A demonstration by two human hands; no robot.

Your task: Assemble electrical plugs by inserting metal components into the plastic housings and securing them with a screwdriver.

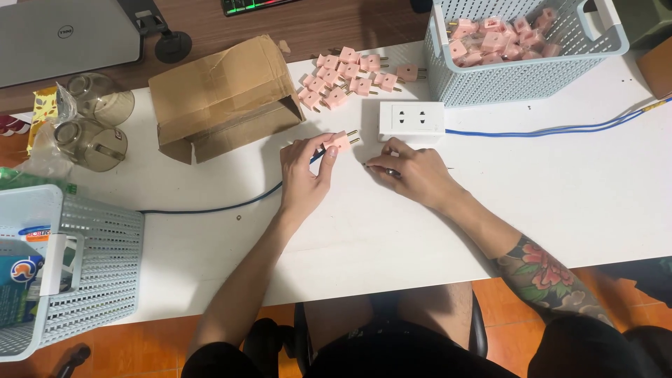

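A pink plug, its two brass pins pointing right, is pinched between thumb and fingertips of the left hand, just above the white table and just left of a white socket box; the pins stand close to the box but apart from it. The right hand rests on the table just below the box, fingers curled narrow over a small dark object that is too hidden to identify; whether it grips it cannot be told. A blue cable runs from the box's right side across the table to the far edge; a darker cable passes under the left hand toward the left. Behind the hands lies a loose pile of like plugs, and to its right a pale blue basket holds more of them. Left of the pile sits an open cardboard box. Further left are two glass jars on their sides, and at the near left corner a second basket with packaged goods. A grey laptop occupies the far left corner.
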